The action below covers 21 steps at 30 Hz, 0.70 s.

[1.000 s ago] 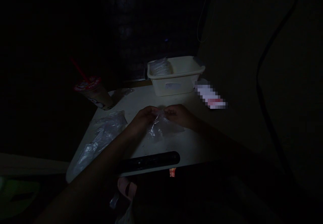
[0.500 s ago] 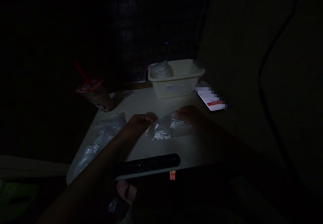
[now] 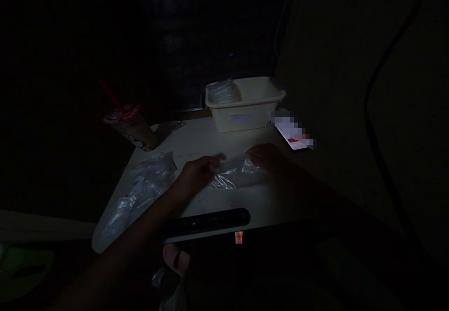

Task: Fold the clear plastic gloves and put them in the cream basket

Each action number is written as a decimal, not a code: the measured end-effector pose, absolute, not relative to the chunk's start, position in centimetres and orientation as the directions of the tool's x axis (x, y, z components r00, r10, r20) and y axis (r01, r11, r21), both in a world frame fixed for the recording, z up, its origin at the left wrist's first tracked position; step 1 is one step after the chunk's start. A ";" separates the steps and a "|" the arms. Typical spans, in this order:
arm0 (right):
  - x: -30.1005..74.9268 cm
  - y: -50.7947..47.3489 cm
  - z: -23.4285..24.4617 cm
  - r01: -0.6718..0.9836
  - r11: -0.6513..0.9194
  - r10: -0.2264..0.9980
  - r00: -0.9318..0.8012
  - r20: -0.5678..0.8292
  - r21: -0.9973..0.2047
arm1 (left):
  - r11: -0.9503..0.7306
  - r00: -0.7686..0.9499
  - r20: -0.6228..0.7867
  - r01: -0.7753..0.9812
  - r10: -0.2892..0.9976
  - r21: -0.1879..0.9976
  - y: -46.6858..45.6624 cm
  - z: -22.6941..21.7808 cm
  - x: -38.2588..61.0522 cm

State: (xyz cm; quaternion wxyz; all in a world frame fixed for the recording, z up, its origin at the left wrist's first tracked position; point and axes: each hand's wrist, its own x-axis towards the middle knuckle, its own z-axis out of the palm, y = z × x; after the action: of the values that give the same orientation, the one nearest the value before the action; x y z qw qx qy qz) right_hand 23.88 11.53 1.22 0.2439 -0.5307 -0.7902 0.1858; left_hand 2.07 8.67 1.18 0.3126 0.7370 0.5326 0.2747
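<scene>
A clear plastic bag (image 3: 233, 173) is stretched between my two hands just over the white tabletop (image 3: 196, 138). My left hand (image 3: 197, 173) pinches its left end with closed fingers. At the upper right of the bag, my right hand (image 3: 264, 155) is closed on the film, its fingers partly lost in the dark. Left of my left forearm lies a loose pile of clear plastic bags (image 3: 143, 189). Farther back stands a cream plastic bin (image 3: 242, 117) with a stack of wrapped clear plastic (image 3: 224, 92) inside its left end.
A drink cup (image 3: 131, 128) with a red straw stands at the table's left edge. Behind my right hand lies a lit phone (image 3: 293, 133), partly pixelated. A dark slot (image 3: 210, 222) runs along the front edge. A cable (image 3: 372, 124) hangs at right. The room is very dark.
My left hand has shifted slightly right and up along the bag, and the film between my hands is drawn flatter. The view has tilted a little; the other things stay put.
</scene>
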 end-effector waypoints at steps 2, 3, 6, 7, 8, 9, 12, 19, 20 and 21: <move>24.2 11.6 1.9 0.750 0.326 0.944 -0.297 0.146 -0.576 | -0.292 0.285 0.133 0.641 0.949 0.710 8.5 2.5 1.5; 24.3 11.6 2.3 0.752 0.284 0.955 -0.277 0.105 -0.595 | -0.335 0.302 0.172 0.657 0.938 0.676 8.4 3.0 1.2; 24.6 11.5 3.0 0.738 0.142 0.980 -0.201 -0.014 -0.660 | -0.442 0.375 0.241 0.686 0.895 0.578 8.5 4.0 0.3; 24.6 11.5 3.1 0.735 0.116 0.983 -0.179 -0.027 -0.668 | -0.453 0.386 0.243 0.694 0.890 0.559 8.6 4.0 0.1; 24.7 11.5 3.0 0.734 0.107 0.986 -0.163 -0.020 -0.670 | -0.451 0.384 0.240 0.701 0.891 0.552 8.7 4.0 -0.1; 24.7 11.6 2.9 0.737 0.114 0.989 -0.149 0.004 -0.666 | -0.440 0.372 0.238 0.706 0.897 0.555 8.9 3.8 -0.2; 24.7 11.8 2.4 0.749 0.162 0.987 -0.127 0.100 -0.642 | -0.399 0.321 0.239 0.688 0.916 0.606 9.2 3.4 -0.5; 25.3 12.2 2.2 0.709 0.163 0.987 -0.117 0.114 -0.686 | -0.458 0.420 0.203 0.701 0.885 0.547 9.5 3.6 -0.5; 25.4 12.2 2.3 0.684 0.143 0.988 -0.139 0.064 -0.715 | -0.459 0.431 0.188 0.701 0.883 0.546 9.5 3.7 -0.5; 25.6 12.1 2.4 0.660 0.125 0.986 -0.167 0.017 -0.741 | -0.451 0.429 0.178 0.702 0.886 0.551 9.6 3.7 -0.6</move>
State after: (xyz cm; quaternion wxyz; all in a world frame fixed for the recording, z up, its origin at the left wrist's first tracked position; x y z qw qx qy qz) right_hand 25.57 12.14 2.42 0.2673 -0.5874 -0.7006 0.3044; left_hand -0.58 9.57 3.71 0.2020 0.8208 0.4835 0.2273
